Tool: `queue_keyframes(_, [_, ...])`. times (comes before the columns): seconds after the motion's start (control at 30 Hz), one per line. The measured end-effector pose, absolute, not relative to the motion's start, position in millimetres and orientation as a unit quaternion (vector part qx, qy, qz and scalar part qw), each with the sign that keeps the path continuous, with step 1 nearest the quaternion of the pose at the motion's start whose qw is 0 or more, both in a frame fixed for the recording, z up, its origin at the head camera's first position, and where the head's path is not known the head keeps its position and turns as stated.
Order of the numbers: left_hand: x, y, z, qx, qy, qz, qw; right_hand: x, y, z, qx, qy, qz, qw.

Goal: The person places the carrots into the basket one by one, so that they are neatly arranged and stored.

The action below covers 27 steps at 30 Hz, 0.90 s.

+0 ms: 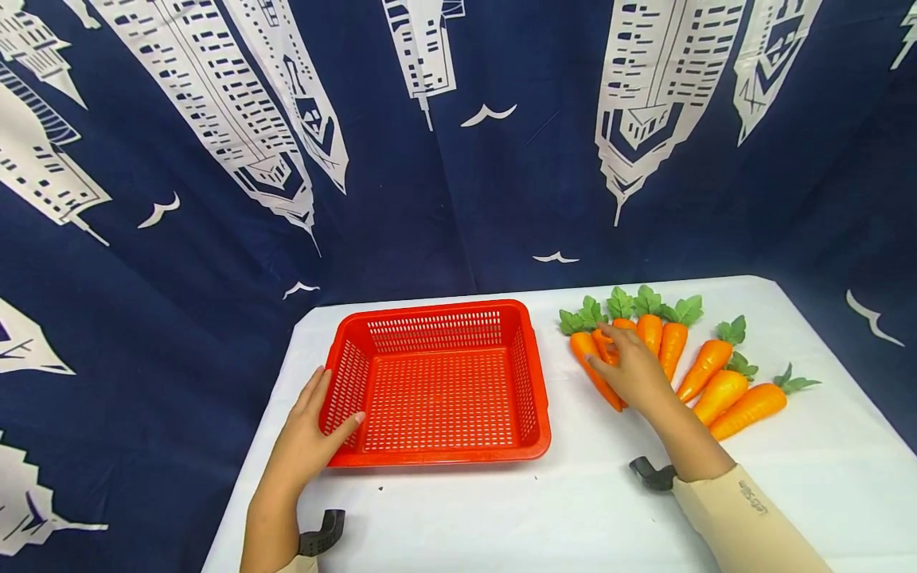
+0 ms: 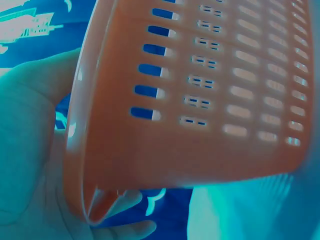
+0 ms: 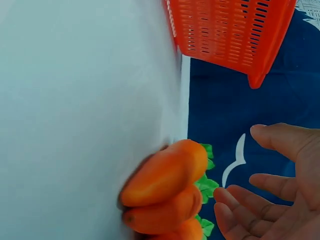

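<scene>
A red plastic basket (image 1: 437, 458) with slotted walls stands on the white table. My left hand (image 1: 304, 442) holds its near left corner, thumb over the front rim and fingers along the left side. In the left wrist view the basket wall (image 2: 135, 155) fills much of the picture, its rim between thumb and fingers. To the right, my right hand (image 1: 630, 368) hovers over a cluster of carrots (image 1: 596, 370) with green leafy tops. Its fingers are spread and loosely bent, with nothing between them in the right wrist view. The hand partly hides some carrots.
More carrots (image 1: 748, 410) lie fanned out at the right of the white table (image 1: 458, 517). Behind the table hangs a dark blue curtain (image 1: 458, 183) printed with white buildings and birds. A black wrist mount (image 1: 648, 475) sits on the right forearm, another (image 1: 325, 533) on the left.
</scene>
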<state>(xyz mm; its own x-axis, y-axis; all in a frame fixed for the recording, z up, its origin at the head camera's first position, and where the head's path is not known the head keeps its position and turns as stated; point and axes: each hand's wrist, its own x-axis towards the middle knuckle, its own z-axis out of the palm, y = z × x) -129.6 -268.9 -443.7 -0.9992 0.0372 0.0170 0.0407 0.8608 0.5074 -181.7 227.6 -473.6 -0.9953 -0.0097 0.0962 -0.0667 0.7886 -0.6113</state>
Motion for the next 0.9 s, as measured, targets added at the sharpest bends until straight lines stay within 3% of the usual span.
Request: queue_keyframes(0.9, [-117, -277, -464, -0.015, -0.940, -0.338, -0.048, -182, 221, -499, 0.011, -0.949, 0.312, 0.043])
